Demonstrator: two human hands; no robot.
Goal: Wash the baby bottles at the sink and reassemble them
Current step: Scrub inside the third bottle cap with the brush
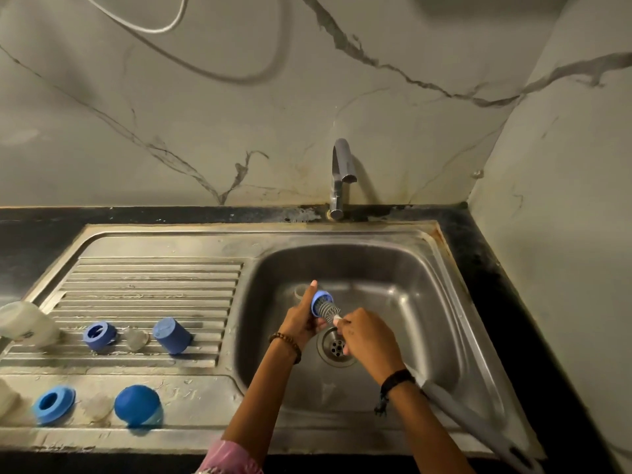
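Surface: steel sink (pixel 427 268) set in a dark table (pixel 485 268), marble wall behind, tap (pixel 342 176) at the far edge.
Room: basin open around the drain (pixel 337 347); wall close on the right.
Draining board: blue caps and rings (pixel 100 335) lie at the left.
Left hand (pixel 301 323): grips a blue ring (pixel 321 302), its opening facing right.
Right hand (pixel 371 340): holds a brush (pixel 330 309), its long axis running near-right to far-left, bristles seemingly inside the ring.

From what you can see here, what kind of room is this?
Most likely a home kitchen: a steel sink with a ribbed drainboard, a tap at the marble-look wall, and a dark countertop.
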